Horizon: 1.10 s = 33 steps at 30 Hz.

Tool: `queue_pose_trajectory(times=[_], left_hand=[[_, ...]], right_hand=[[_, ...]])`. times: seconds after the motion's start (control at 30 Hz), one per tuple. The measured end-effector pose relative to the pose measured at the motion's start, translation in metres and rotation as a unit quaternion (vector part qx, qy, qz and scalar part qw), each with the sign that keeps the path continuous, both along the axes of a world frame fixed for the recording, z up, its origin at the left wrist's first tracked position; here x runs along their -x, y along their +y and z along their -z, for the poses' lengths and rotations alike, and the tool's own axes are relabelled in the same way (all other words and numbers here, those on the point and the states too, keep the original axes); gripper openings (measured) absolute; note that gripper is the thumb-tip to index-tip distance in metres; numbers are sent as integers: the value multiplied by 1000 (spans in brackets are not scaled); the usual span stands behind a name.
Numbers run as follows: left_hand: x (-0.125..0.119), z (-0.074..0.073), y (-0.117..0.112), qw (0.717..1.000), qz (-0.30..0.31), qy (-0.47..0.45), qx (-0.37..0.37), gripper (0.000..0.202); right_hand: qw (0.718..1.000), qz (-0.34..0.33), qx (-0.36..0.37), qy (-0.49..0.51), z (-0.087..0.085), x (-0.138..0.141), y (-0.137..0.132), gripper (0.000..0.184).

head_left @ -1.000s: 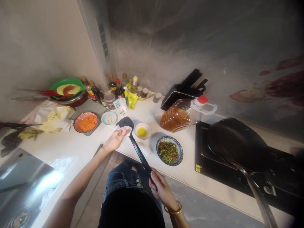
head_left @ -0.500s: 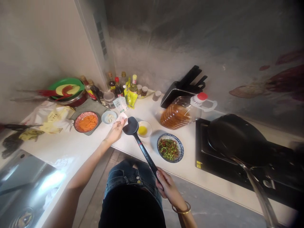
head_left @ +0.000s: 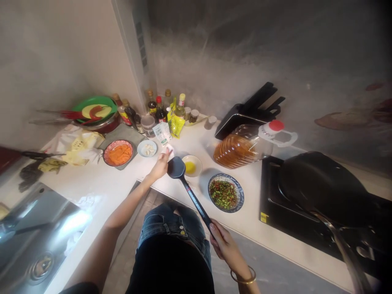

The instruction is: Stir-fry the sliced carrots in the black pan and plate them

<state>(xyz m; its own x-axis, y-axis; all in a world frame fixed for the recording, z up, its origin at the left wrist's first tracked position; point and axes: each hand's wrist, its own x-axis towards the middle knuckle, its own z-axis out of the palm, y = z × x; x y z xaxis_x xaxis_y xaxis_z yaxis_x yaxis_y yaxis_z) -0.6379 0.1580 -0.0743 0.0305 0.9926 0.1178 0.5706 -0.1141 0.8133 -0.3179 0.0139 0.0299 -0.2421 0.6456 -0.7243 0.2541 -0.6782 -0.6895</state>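
Observation:
My right hand [head_left: 223, 241] is wrapped round the handle end of a black spatula [head_left: 196, 200]. The spatula's broad head points away from me, over the counter's front edge, beside a small bowl with yellow liquid [head_left: 197, 166]. At the left of that head, my left hand [head_left: 161, 164] is closed on a white tissue [head_left: 168, 151], fingertips pinched together. Whether the tissue touches the spatula I cannot tell. A blue-rimmed bowl of chopped green and red vegetables [head_left: 240, 196] sits to the right of the spatula.
On the right a black wok [head_left: 324, 183] rests on the stove [head_left: 269, 204], its handle towards me. Behind the bowls are an oil jug [head_left: 241, 147], a knife block [head_left: 235, 118] and several sauce bottles. A carrot bowl [head_left: 118, 163], garlic bowl [head_left: 145, 154] and sink [head_left: 27, 232] lie left.
The whole view has shifted, so the scene sits slightly further right. Both hands keep their grips, and the spatula head stays close to the left hand.

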Motion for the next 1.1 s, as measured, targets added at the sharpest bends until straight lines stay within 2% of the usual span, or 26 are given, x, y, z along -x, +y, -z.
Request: queue_pose_trajectory(times=[0.13, 0.2, 0.27, 0.33, 0.43, 0.5, 0.6, 0.7, 0.83, 1.0, 1.1], left_hand=[[2, 18, -11, 980, -119, -122, 102, 77], [6, 23, -23, 942, -227, -214, 124, 68], [17, 25, -38, 865, -378, -312, 108, 47], [37, 25, -51, 778, -500, -372, 81, 39], [75, 22, -63, 687, -614, -386, 43, 45], [99, 19, -64, 648, -661, -378, 2, 55], [123, 16, -58, 629, -685, -367, -29, 71], [133, 17, -51, 629, -680, -377, -9, 88], [137, 16, -48, 639, -654, -405, -3, 103], [132, 0, -52, 623, -643, -445, -41, 109], [118, -13, -67, 665, -616, -417, -62, 103]], right_hand=[[996, 88, -3, 19, 3, -3, 4, 80], [993, 113, -16, 31, 1, -2, 7, 75], [991, 127, -23, 40, -1, 0, 11, 71], [989, 136, -22, 50, -2, 5, 13, 71], [988, 141, -15, 66, -1, 13, 14, 73], [988, 138, -9, 71, 0, 18, 13, 74], [989, 126, -2, 75, 1, 22, 13, 76], [990, 121, -4, 76, 0, 23, 13, 74], [987, 128, -14, 91, -2, 25, 10, 68], [980, 151, -25, 130, -2, 24, 6, 64], [973, 162, -38, 158, -1, 18, 3, 64]])
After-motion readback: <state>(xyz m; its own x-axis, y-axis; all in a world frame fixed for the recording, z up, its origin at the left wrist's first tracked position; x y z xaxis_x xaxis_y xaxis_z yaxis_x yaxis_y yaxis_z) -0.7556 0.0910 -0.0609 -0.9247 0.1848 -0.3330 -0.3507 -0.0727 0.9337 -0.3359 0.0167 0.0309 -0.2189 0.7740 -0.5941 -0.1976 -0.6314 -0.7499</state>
